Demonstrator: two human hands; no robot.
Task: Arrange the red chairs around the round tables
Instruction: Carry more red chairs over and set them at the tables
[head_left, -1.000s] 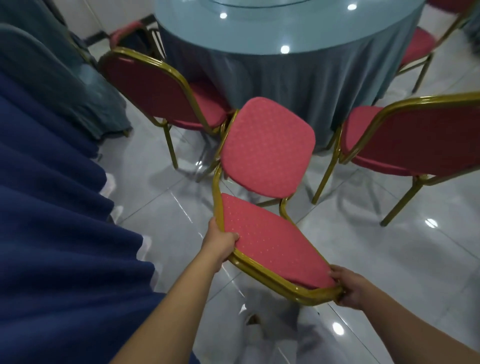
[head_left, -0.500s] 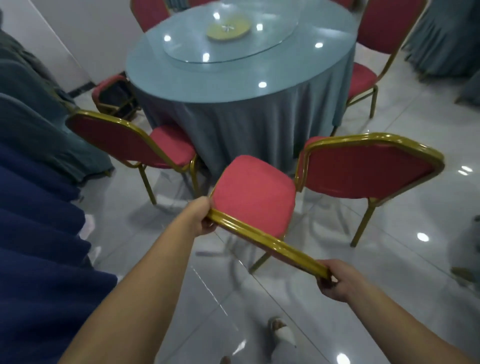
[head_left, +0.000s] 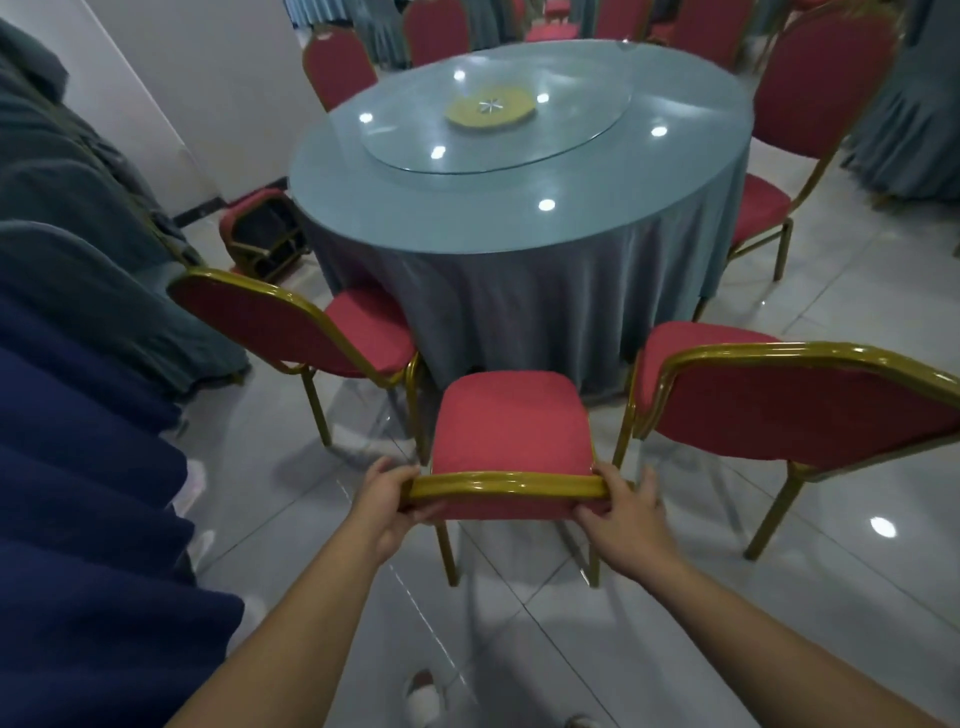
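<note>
Left hand (head_left: 387, 506) and right hand (head_left: 621, 519) each have their grip clamped on one end of the red chair (head_left: 511, 421) back rail, I'd guess so it steers squarely into the gap between two neighbour chairs (head_left: 363, 332), seat facing the round tabletop (head_left: 467, 218).

Left grip (head_left: 387, 506), right grip (head_left: 621, 519), forearms (head_left: 291, 639) bare; pale shoe (head_left: 423, 696) below.

The glossy, pale-tiled floor (head_left: 883, 597) carries a round desk (head_left: 363, 171) draped to the ground in grey-blue cloth (head_left: 519, 312), with red chairs (head_left: 363, 332) standing around it. On the desk lies a glass turntable (head_left: 571, 140) with a yellow disc (head_left: 488, 106) at its middle.
</note>
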